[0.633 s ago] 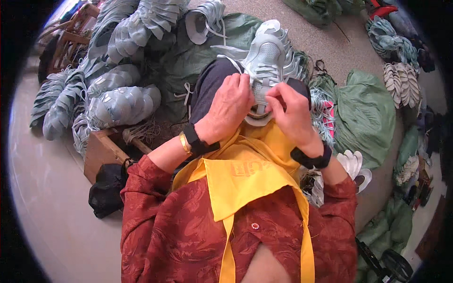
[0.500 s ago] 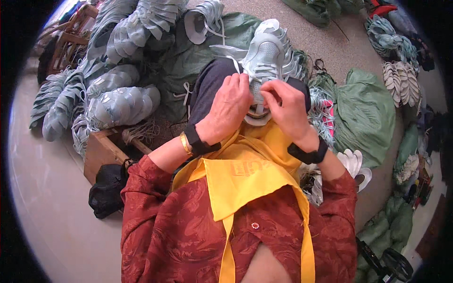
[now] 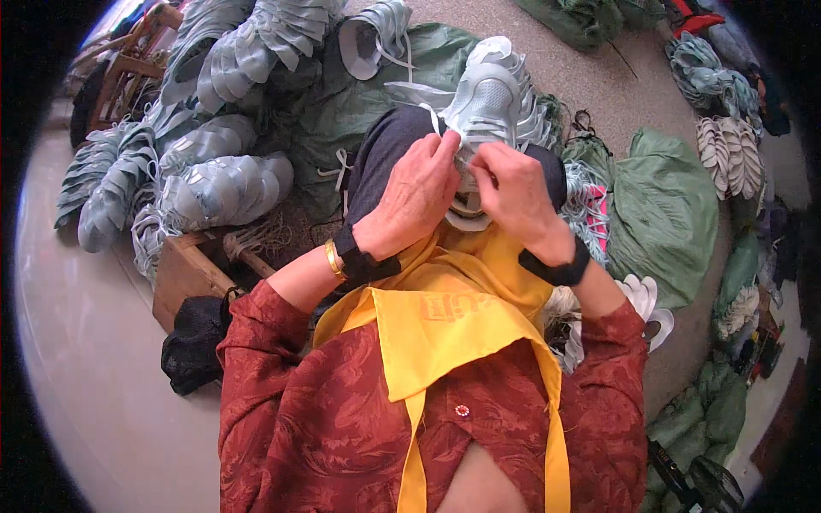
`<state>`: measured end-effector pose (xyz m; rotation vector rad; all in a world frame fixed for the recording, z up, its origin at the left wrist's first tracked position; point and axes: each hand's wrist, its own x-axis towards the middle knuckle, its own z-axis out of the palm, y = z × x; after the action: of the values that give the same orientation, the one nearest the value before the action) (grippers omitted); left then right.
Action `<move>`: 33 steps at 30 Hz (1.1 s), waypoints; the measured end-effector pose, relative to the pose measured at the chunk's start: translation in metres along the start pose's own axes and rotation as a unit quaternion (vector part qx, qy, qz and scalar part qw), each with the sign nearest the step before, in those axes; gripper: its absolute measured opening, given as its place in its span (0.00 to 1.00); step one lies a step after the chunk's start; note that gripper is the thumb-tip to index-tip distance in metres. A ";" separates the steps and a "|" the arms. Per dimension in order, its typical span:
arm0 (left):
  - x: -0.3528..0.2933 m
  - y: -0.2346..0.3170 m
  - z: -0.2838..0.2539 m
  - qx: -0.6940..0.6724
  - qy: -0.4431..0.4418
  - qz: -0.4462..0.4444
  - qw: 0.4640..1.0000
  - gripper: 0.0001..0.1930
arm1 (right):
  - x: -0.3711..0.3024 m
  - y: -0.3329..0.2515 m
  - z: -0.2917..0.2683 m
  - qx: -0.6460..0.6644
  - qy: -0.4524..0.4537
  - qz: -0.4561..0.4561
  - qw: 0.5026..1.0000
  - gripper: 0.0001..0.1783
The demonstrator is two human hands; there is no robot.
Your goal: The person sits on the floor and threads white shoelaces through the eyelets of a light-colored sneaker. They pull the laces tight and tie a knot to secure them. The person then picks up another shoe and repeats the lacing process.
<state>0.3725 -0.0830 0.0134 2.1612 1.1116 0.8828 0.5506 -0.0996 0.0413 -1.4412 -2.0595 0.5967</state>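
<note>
A pale blue-grey shoe upper (image 3: 486, 98) with white lacing lies over my lap, its toe pointing away from me. My left hand (image 3: 409, 195) is at its left edge, fingers pinched together on a white shoelace (image 3: 434, 118) that rises from the fingertips. My right hand (image 3: 517, 198) is closed over the opposite side of the lacing, thumb and forefinger together; whatever is between them is hidden. Between the hands, part of the upper's tongue and collar (image 3: 467, 218) shows above my yellow apron (image 3: 453, 333). More uppers sit stacked just behind this one.
Bundles of nested pale uppers (image 3: 227, 188) pile up at the left, beside a wooden box (image 3: 190, 278) and a black bag (image 3: 195, 346). A green sack (image 3: 663, 214) lies at the right, near bundled white uppers (image 3: 727, 154). Green sheeting (image 3: 432, 51) spreads beyond my knees.
Both hands stay at the lacing with only slight finger shifts. My right fingers have moved slightly up and curl closer over the upper. The surroundings look the same.
</note>
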 end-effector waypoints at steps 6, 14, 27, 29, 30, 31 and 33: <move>0.019 0.006 -0.016 -0.013 -0.002 0.051 0.999 0.10 | -0.027 -0.050 -0.111 0.268 -0.084 0.208 0.937 0.04; 0.051 0.025 -0.018 -0.231 -0.229 0.118 0.938 0.09 | -0.028 -0.048 -0.118 0.388 -0.079 0.180 0.900 0.03; 0.006 -0.038 -0.085 -0.380 -0.217 -0.177 0.881 0.09 | -0.128 0.075 -0.119 0.478 -0.053 0.339 0.809 0.10; -0.002 -0.048 -0.112 -0.353 -0.237 -0.221 0.878 0.13 | -0.157 0.105 -0.135 0.493 -0.028 0.380 0.782 0.10; -0.005 -0.049 -0.122 -0.340 -0.260 -0.241 0.871 0.13 | -0.170 0.118 -0.142 0.477 -0.017 0.400 0.782 0.10; -0.007 -0.048 -0.129 -0.327 -0.283 -0.259 0.864 0.14 | -0.176 0.124 -0.143 0.461 -0.004 0.419 0.782 0.10; -0.010 -0.055 -0.127 -0.287 -0.313 -0.262 0.867 0.16 | -0.184 0.131 -0.127 0.330 -0.023 0.430 0.840 0.11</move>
<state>0.2455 -0.0418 0.0520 1.3723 0.8725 0.1792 0.7763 -0.2245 0.0191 -1.8190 -0.9214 1.5165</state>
